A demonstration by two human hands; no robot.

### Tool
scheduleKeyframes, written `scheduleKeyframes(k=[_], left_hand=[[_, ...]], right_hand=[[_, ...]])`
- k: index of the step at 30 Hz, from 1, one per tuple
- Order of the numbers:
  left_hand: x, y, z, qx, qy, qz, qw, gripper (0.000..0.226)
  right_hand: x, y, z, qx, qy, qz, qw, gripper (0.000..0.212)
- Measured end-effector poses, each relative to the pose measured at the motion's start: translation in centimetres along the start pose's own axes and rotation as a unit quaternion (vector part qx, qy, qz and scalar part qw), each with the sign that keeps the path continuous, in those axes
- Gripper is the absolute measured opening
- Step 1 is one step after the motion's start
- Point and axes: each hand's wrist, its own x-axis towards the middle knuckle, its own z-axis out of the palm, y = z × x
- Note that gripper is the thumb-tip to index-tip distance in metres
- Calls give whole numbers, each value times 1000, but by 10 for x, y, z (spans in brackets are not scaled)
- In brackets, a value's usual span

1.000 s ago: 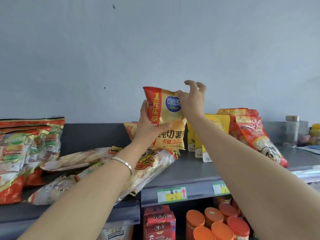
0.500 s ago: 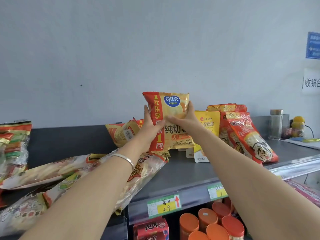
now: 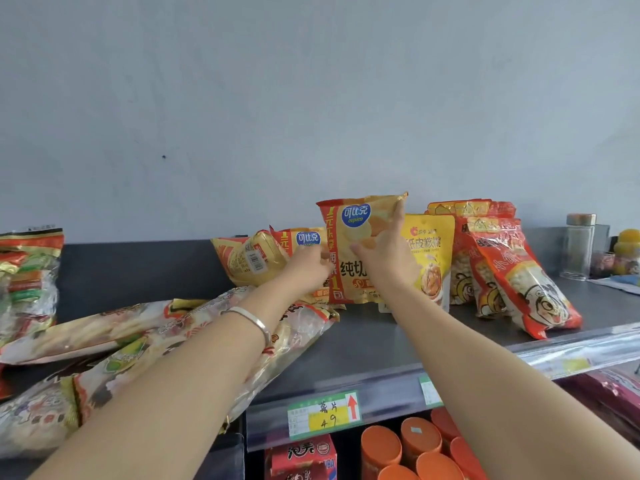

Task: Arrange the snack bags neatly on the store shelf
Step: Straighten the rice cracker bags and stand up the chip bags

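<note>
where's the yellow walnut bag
Head view, right of centre: yellow walnut bag stands on the shelf between the upright chip bag and the red bags.

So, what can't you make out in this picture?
Head view only.
The left hand: fingertips tucked against the chip bag, grip unclear.
The second bag: mostly behind the chip bag and left hand.
The pouch: left side covered by the right hand.
The price tag: small print too tiny.
The left bags: cut off by the frame edge.

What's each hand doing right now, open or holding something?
Left hand: grips the left edge of the upright chip bag.
Right hand: holds the same bag's right side, thumb on its front.
</note>
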Motion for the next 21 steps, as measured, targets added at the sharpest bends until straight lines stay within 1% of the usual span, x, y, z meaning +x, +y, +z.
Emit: scheduleKeyframes(k=[2,4,6,7,8,10,12,13,15,17,21], left_hand=[[-8,4,6,93,-64,-4,994,31],[-19,11,18,189,-125,-16,974,25],[-25,15,34,304,-154,-20,940,24],[-27,15,43,350,-156,-21,924,27],[-28,14,51,374,-147,-22,915,30],[-30,8,62,369,-108,-22,923,37],[-32,1,69,349,-66,-20,934,40],[-32,-2,72,350,-56,-21,935,40],[-29,-8,75,366,-50,-25,929,39],[-26,-14,77,377,-46,-26,925,38],[-29,-24,74,425,-50,10,904,37]], right_hand=[[-2,5,6,-29,-6,-9,1000,113],[-5,12,10,-43,-13,-11,999,116],[-8,20,12,-32,-23,-5,999,118],[-8,24,12,-11,-32,2,999,119],[-9,29,13,17,-43,12,999,120],[-10,39,13,65,-59,29,996,122],[-12,49,16,84,-67,43,993,123],[-13,53,17,91,-71,49,992,123],[-14,58,21,108,-84,57,989,122],[-14,61,23,113,-99,45,988,120],[-17,56,27,108,-127,21,986,114]])
